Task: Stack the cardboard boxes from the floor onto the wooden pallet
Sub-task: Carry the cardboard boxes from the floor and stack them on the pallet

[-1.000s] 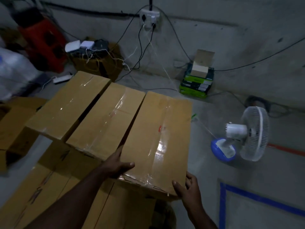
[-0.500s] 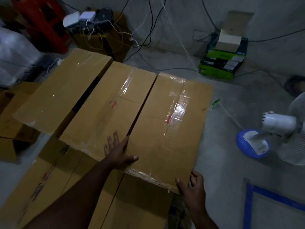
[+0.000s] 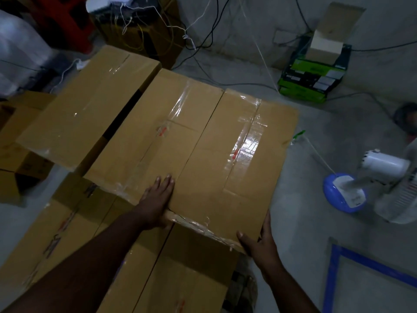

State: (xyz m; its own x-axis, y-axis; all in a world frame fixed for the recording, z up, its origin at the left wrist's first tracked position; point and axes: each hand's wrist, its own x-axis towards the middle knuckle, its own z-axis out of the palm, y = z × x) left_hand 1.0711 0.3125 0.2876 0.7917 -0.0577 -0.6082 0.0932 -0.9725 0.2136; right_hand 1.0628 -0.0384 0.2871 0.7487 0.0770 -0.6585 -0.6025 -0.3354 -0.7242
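Note:
Three taped cardboard boxes lie side by side as the top layer on a lower layer of boxes (image 3: pixel 74 236). The right top box (image 3: pixel 228 168) sits flush against the middle top box (image 3: pixel 155 132). The left top box (image 3: pixel 83 109) stands apart from them, across a dark gap. My left hand (image 3: pixel 156 199) lies flat over the near end of the seam between the middle and right boxes. My right hand (image 3: pixel 259 242) clasps the right box's near right corner, thumb on top and fingers along its side. A dark strip under the stack (image 3: pixel 242 288) may be the pallet.
A white fan on a blue base (image 3: pixel 345 193) stands on the floor to the right. Blue tape (image 3: pixel 331 267) marks the floor at the near right. Green cartons (image 3: pixel 311 80), cables and a wired box (image 3: pixel 144 32) line the far wall. More brown boxes (image 3: pixel 20 159) sit at the left.
The right top box has closed up against the middle box. My left hand went from gripping its near left corner to lying flat on the seam. The view has come closer.

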